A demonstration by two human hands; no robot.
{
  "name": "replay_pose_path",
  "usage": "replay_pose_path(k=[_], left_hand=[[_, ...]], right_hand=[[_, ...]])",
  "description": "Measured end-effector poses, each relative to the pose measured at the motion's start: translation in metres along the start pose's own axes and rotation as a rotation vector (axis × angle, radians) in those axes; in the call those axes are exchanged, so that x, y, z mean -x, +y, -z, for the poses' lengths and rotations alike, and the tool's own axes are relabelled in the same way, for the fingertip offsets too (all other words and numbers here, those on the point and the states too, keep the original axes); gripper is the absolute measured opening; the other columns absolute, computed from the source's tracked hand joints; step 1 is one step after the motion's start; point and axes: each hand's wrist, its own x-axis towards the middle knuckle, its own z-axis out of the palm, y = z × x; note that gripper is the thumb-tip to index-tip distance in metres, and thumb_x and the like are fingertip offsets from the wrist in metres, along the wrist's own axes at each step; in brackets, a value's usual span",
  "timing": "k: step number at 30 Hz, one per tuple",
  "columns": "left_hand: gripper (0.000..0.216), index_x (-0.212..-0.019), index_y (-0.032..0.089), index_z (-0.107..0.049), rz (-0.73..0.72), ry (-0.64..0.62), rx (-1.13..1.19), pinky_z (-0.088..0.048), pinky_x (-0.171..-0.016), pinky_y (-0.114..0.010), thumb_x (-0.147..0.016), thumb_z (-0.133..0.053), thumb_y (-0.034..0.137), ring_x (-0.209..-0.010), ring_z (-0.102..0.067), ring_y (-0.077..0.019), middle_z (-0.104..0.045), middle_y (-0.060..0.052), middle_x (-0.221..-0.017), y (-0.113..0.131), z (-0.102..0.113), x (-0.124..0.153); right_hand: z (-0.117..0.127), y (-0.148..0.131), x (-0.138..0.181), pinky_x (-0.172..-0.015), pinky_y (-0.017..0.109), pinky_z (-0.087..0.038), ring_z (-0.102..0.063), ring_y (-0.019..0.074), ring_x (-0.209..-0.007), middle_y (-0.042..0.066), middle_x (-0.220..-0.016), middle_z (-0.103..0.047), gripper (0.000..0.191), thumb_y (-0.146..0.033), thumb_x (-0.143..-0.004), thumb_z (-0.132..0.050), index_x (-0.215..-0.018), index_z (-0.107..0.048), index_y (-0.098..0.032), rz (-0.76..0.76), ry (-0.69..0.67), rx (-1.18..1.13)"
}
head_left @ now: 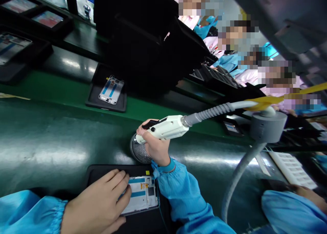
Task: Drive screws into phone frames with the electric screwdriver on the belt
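Note:
My right hand (154, 145) is wrapped round a white electric screwdriver (166, 128) with a grey coiled cable, held over a round metal screw dish (139, 151). My left hand (102, 201) lies flat, fingers stretched out, on a phone frame (144, 195) with blue strips. That frame rests in a black tray (102, 171) at the near edge of the green bench. Both my sleeves are blue.
A second phone frame (111, 89) lies in a black tray (93, 94) on the belt beyond. More trays (15, 53) sit at far left. A grey cable holder on a bent arm (267, 127) stands at right. Several people in blue and pink sit along the line; a co-worker's sleeve (291, 210) is at lower right.

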Motion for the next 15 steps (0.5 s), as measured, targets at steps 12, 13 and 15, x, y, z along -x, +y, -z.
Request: replay_pose_path(k=[12, 13, 15], left_hand=[[0.053, -0.114, 0.008, -0.066, -0.015, -0.007, 0.014, -0.043, -0.101, -0.046, -0.093, -0.05, 0.054, -0.111, -0.062, -0.0344, -0.066, -0.021, -0.12, -0.001, 0.001, -0.004], [0.052, -0.113, 0.008, -0.066, -0.017, -0.003, 0.018, -0.042, -0.101, -0.046, -0.092, -0.051, 0.054, -0.11, -0.062, -0.0343, -0.067, -0.021, -0.12, -0.001, 0.001, -0.004], [0.051, -0.112, 0.008, -0.067, -0.015, 0.006, 0.027, -0.042, -0.101, -0.045, -0.092, -0.053, 0.053, -0.11, -0.062, -0.0341, -0.067, -0.02, -0.118, -0.001, 0.0, -0.004]], right_hand=[[0.028, -0.076, 0.047, -0.061, 0.032, -0.049, -0.059, 0.0139, -0.066, -0.001, -0.071, -0.062, 0.02, -0.013, -0.076, -0.069, -0.093, -0.069, -0.023, 0.055, -0.084, -0.084], [0.03, -0.077, 0.055, -0.061, 0.032, -0.048, -0.059, 0.0143, -0.067, -0.001, -0.073, -0.062, 0.021, -0.014, -0.077, -0.069, -0.095, -0.069, -0.024, 0.047, -0.119, -0.068], [0.032, -0.074, 0.071, -0.061, 0.033, -0.049, -0.06, 0.0151, -0.068, 0.0, -0.075, -0.062, 0.022, -0.016, -0.078, -0.069, -0.098, -0.069, -0.025, 0.038, -0.174, -0.021]])
